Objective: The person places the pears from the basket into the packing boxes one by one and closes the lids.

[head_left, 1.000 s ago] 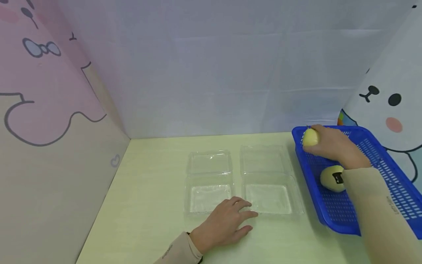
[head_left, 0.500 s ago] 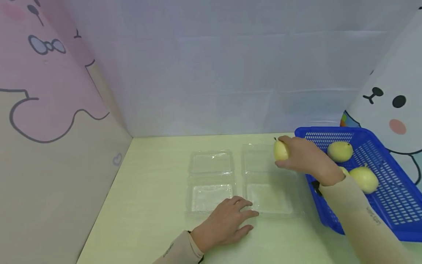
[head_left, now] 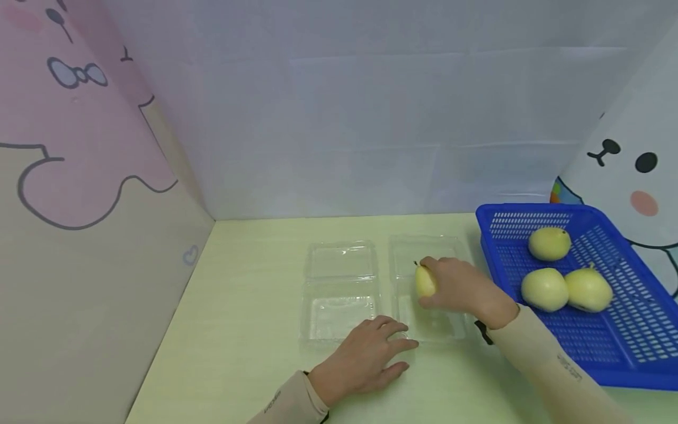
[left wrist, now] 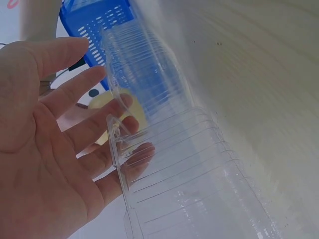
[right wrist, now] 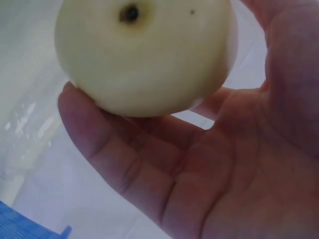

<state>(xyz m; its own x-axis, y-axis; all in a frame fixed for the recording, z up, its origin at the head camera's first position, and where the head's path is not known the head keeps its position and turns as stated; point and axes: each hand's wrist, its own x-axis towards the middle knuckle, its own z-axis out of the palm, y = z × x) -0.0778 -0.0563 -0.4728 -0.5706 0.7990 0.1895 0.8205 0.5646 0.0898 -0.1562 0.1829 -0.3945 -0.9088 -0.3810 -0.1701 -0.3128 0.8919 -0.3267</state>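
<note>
A pale yellow pear (head_left: 425,281) hangs over the right clear plastic clamshell box (head_left: 405,312), its stem pointing up and left in the head view. My right hand (head_left: 457,285) grips it with curled fingers. In the right wrist view the pear (right wrist: 144,64) shows its dark blossom end against the fingers. My left hand (head_left: 365,356) lies low in front of the boxes, fingers spread and relaxed. The left wrist view has those fingertips at the rim of a clear box (left wrist: 184,169). Beside the right box stands the left clear box (head_left: 339,315), lid folded back.
At the right stands a blue perforated basket (head_left: 630,378). Inside it are a rear pear (head_left: 549,244), a left pear (head_left: 544,289) and a right pear (head_left: 590,290). A pale fabric wall (head_left: 339,129) closes off the table's back.
My right hand has carried the pear out of the basket, leftward and toward me, to above the right box. My left hand stays in place.
</note>
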